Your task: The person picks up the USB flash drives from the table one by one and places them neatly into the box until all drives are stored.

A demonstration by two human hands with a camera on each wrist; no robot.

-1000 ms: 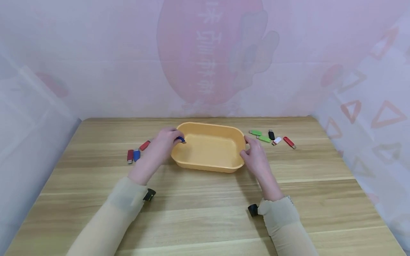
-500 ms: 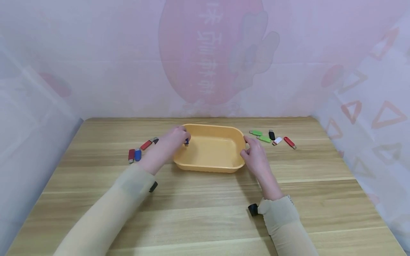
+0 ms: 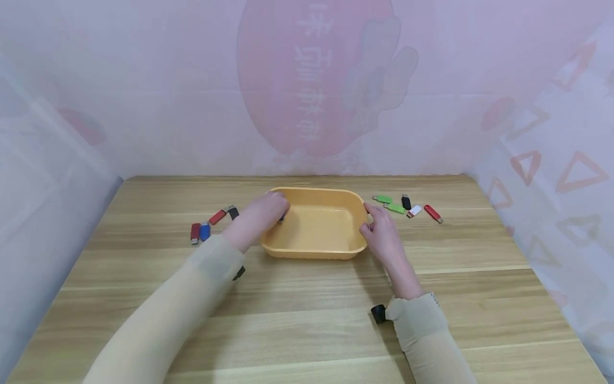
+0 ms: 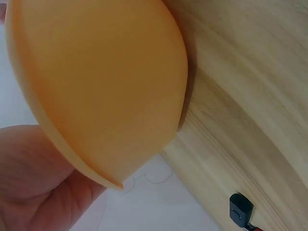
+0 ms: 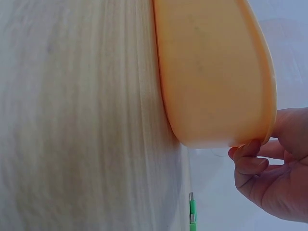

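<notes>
Head view: left hand [image 3: 256, 217] over yellow tub [image 3: 316, 250] left rim, fingers curled on a small blue drive [image 3: 282, 216], mostly hidden. Right hand [image 3: 381, 234], fingers bent, touches tub's right rim, mid-bench [image 3: 307, 320].

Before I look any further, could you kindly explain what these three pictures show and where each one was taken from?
There is no machine: a person works with two bare hands and wears three cameras. The head view looks down on a wooden table. The other two views come from cameras on the wrists, so they see the orange tray from very close, at odd angles.

The left hand reaches over the tray's left rim, pinching a small blue USB stick, mostly hidden. The right hand rests against the tray's right rim.

Left of the tray lie red, blue and black USB sticks. To its right lie green, black, white and red ones.
</notes>
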